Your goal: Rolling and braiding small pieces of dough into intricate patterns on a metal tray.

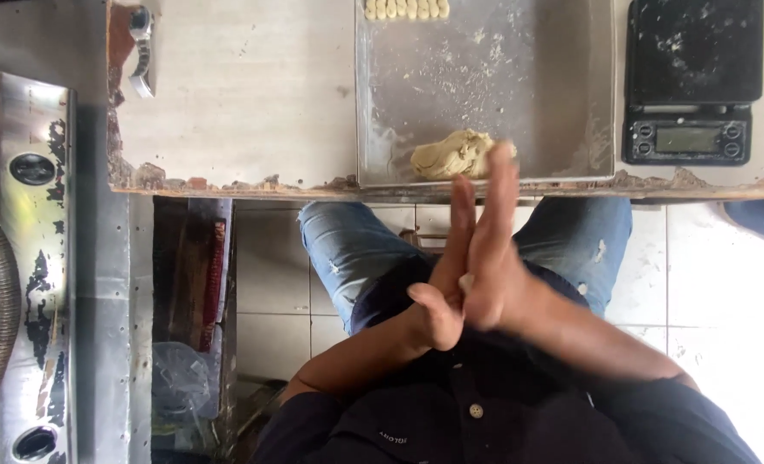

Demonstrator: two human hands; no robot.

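Observation:
My left hand [442, 288] and my right hand [492, 249] are pressed flat together, palm to palm, above my lap, and a small pale piece of dough [465, 282] shows between them. Just beyond my fingertips a lump of beige dough [451, 155] lies at the near edge of a floured metal tray [562, 86]. A row of small shaped dough pieces [405, 9] sits at the tray's far edge.
The tray rests on a worn light counter [253, 94]. A black digital scale [691, 82] stands to its right, a wristwatch [141, 47] at the far left. A metal stove top [21, 258] is on my left. White floor tiles lie below.

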